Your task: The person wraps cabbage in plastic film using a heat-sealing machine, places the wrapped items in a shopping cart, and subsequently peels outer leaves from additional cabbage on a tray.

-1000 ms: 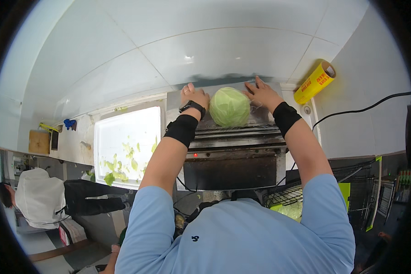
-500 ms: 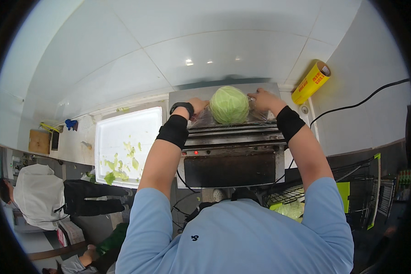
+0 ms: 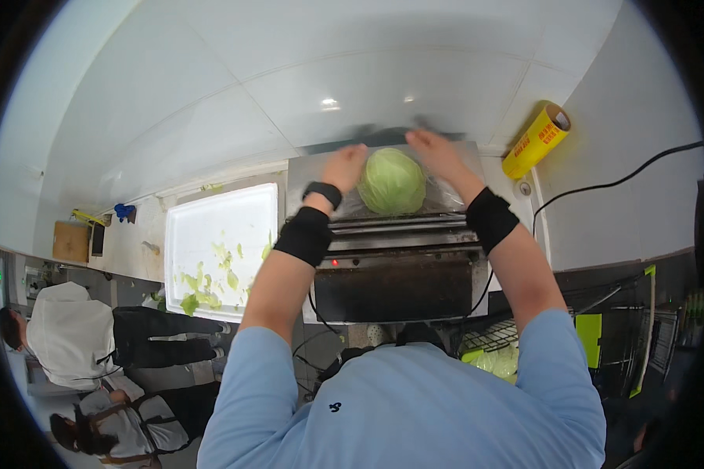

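Note:
A round pale green cabbage (image 3: 392, 182) sits on the metal top of a wrapping machine (image 3: 414, 234), with clear cling film (image 3: 444, 200) spread under and around it. At its far left, my left hand (image 3: 345, 166) is raised with the fingers drawn together. My right hand (image 3: 438, 153) is at the far right of the cabbage, also closed and slightly blurred. Film between the fingers of either hand cannot be made out. Both wrists wear black bands, and a red light glows on the machine's front.
A white tray (image 3: 181, 234) with loose leaf scraps stands left of the machine. A yellow film roll (image 3: 536, 141) leans by the wall at right, near a black cable (image 3: 618, 173). A dark wire cart (image 3: 614, 320) is at lower right. Two people (image 3: 66, 332) are at lower left.
Both hands have moved away from me and up from the sides of the cabbage toward its far side, closer together. The cabbage stays in place. A second person shows more at lower left.

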`<state>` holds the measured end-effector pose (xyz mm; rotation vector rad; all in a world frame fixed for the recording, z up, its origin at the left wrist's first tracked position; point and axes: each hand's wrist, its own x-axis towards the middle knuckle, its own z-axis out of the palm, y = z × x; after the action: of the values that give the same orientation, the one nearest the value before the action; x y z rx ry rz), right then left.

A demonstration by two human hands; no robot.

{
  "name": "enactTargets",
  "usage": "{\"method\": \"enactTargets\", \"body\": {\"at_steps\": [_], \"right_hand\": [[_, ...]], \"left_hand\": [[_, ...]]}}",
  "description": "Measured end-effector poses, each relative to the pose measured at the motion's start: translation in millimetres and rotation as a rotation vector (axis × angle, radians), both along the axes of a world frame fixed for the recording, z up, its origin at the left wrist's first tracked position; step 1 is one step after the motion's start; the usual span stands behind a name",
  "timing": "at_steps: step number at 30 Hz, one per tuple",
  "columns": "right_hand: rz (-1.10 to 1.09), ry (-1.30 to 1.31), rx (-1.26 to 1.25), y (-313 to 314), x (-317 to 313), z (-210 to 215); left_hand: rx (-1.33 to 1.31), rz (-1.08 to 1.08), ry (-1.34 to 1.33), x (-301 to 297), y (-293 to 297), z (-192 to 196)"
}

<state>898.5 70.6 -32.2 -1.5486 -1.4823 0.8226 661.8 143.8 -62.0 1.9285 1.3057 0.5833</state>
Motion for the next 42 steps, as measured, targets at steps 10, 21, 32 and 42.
{"method": "enactTargets", "body": {"at_steps": [10, 21, 32, 42], "right_hand": [[0.090, 0.631, -0.496, -19.8, -23.5, 0.2], [0.028, 0.990, -0.544, -18.8, -29.7, -13.8], [-0.007, 0.932, -0.684, 1.2, -20.8, -24.1], [-0.393, -0.173, 0.241, -20.4, 47.8, 8.6]], "left_hand": [[-0.693, 0.184, -0.464, 7.9, -41.8, -4.5], [-0.534, 0.094, -0.344, 9.9, -56.8, 7.3], [-0.646, -0.053, -0.592, -5.6, -69.3, 4.6], [-0.615, -0.026, -0.596, -13.2, -72.4, 3.9]]}}
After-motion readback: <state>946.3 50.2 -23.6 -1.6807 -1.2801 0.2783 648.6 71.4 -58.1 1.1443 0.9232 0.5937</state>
